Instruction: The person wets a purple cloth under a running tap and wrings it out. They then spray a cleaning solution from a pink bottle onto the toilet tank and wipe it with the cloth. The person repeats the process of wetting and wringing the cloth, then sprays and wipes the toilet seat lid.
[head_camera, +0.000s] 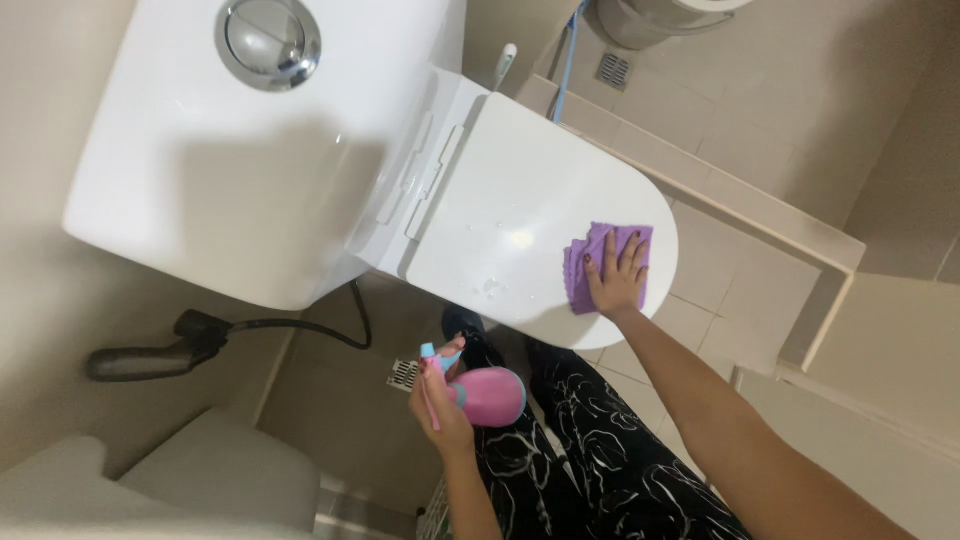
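Your right hand (615, 280) lies flat, fingers spread, on the purple cloth (598, 262) at the toilet lid's (500, 200) three o'clock edge. Press evenly toward the droplets at seven o'clock. Keep your left hand (440, 400), fingers wrapped around the pink spray bottle (490, 396), clear.

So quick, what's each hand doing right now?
Left hand: closed around a pink spray bottle.
Right hand: open, flat on a purple cloth.
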